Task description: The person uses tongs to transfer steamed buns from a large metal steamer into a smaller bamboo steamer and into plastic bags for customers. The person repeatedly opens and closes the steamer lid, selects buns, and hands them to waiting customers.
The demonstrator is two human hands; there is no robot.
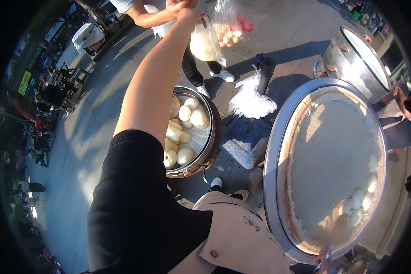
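Note:
My left arm reaches out to the top, where my left hand (191,14) meets another person's hand (178,6). A clear plastic bag with pale contents (204,46) hangs from my fingers; whether the other hand also holds it is unclear. Below my forearm, a round steamer (214,137) holds several white steamed buns (198,117) and rolls. At bottom right, my right hand (323,264), partly cut off, grips a blurred metal utensil (328,252), apparently tongs. Its far end is over a large cloth-lined steamer (274,164), near several buns (358,198).
A bunch of white plastic bags (251,101) hangs on a black stand (267,73) between the steamers. The other person also has a bag of egg-like items (228,36). A large metal steamer tier or lid (352,65) stands at upper right, near another person's hand (400,99).

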